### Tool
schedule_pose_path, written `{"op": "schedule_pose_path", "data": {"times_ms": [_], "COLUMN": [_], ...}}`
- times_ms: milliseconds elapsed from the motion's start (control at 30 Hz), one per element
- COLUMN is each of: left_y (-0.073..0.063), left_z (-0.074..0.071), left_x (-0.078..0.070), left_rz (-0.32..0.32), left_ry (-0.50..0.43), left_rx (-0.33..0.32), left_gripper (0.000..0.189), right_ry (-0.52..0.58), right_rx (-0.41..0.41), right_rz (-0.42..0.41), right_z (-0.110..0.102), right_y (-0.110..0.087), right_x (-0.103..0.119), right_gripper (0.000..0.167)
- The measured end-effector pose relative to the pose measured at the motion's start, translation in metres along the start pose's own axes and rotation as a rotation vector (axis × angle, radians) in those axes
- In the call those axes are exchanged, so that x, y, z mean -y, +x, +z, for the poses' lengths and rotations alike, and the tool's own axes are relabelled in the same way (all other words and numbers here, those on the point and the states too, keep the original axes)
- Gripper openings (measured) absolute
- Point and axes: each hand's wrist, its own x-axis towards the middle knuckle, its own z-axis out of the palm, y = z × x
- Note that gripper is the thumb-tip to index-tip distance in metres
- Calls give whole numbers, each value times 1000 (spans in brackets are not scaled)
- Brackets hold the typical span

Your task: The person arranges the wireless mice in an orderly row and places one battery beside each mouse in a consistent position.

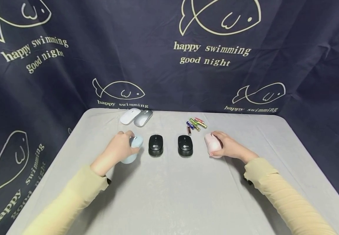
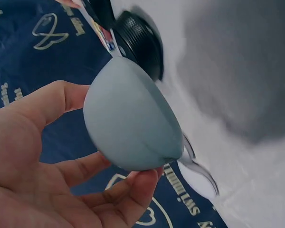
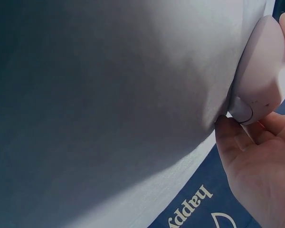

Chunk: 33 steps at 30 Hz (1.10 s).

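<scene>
On the left of the table, my left hand [image 1: 119, 147] grips a light blue computer mouse [image 1: 131, 158] by its sides. In the left wrist view, the thumb and fingers of the left hand [image 2: 61, 156] hold the blue mouse [image 2: 130, 116] from both sides. Over on the right, a pale pink mouse [image 1: 212, 145] is held between the thumb and fingers of my right hand [image 1: 229, 147]. The right wrist view has the pink mouse [image 3: 263, 71] low against the table, with the right hand [image 3: 261, 156] around it. Palms hide parts of both mice.
Two black mice [image 1: 155, 145] [image 1: 185, 146] stand side by side between the hands. A white mouse [image 1: 129, 116] and a grey mouse [image 1: 143, 117] lie together at the back left. Several small batteries [image 1: 197, 124] are heaped at the back. A dark blue printed curtain [image 1: 163, 71] surrounds the table [image 1: 169, 195].
</scene>
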Motion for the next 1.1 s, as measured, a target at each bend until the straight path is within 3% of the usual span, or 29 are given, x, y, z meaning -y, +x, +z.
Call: {"op": "schedule_pose_path", "data": {"times_ms": [233, 400, 700, 900, 1100], "left_y": [-15, -25, -35, -42, -50], "left_z": [10, 16, 33, 48, 59], "left_x": [-17, -29, -41, -45, -52], "left_rz": [33, 23, 39, 54, 67], "left_ry": [-73, -89, -60, -46, -25], "left_rx": [-23, 1, 39, 26, 21], "left_gripper": [51, 53, 52, 49, 62], "right_ry": [-8, -6, -11, -6, -1], "right_rx": [1, 5, 15, 14, 15], "right_rz": [-6, -7, 11, 11, 5], "right_z": [-1, -2, -1, -1, -1], "right_y": [0, 0, 1, 1, 1], "right_x": [-1, 0, -3, -4, -3], "right_gripper": [90, 90, 92, 93, 92]}}
